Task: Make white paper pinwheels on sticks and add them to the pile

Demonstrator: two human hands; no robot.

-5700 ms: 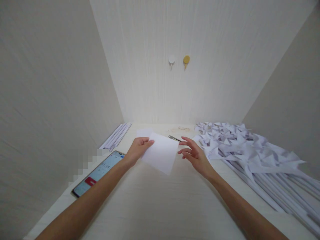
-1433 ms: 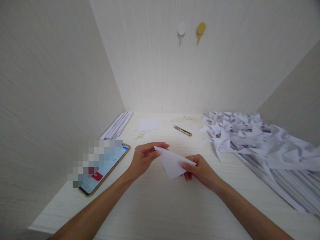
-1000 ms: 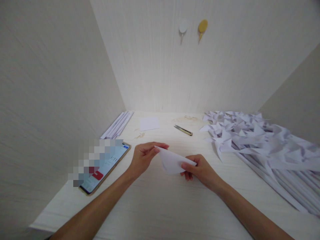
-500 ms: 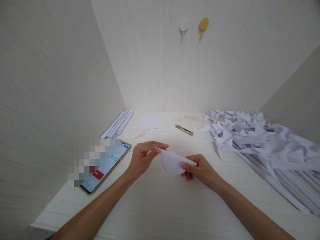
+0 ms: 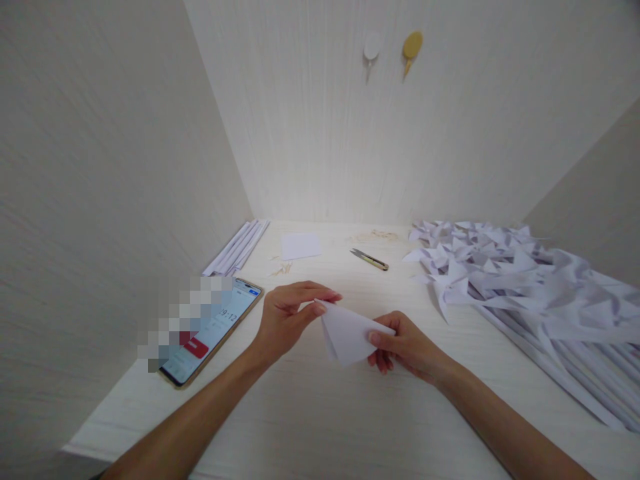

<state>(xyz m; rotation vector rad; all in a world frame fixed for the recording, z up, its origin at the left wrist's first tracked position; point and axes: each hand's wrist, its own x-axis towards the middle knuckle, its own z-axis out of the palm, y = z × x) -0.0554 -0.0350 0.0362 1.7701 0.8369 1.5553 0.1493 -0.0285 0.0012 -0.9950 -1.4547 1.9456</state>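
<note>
A folded sheet of white paper [image 5: 347, 333], roughly triangular with its layers slightly apart at the lower left, is held above the table between both hands. My left hand [image 5: 290, 317] pinches its upper left corner between thumb and fingers. At the right corner, my right hand [image 5: 400, 343] grips the paper with the thumb on top and the fingers curled beneath. Beyond the hands lie a pair of thread snips [image 5: 369, 259] and a flat stack of white paper [image 5: 301, 246].
A phone [image 5: 213, 333] lies at the left, near rolled paper sticks [image 5: 237, 248]. Paper pinwheels [image 5: 490, 267] with long paper sticks fill the right side. Small pale sticks [image 5: 284, 269] lie scattered on the table [image 5: 300, 427]. Two hooks, one yellow [image 5: 413, 45], are on the back wall.
The folded paper has tilted, and its lower edge now hangs lower and wider. Both hands keep their grip and have shifted very slightly right.
</note>
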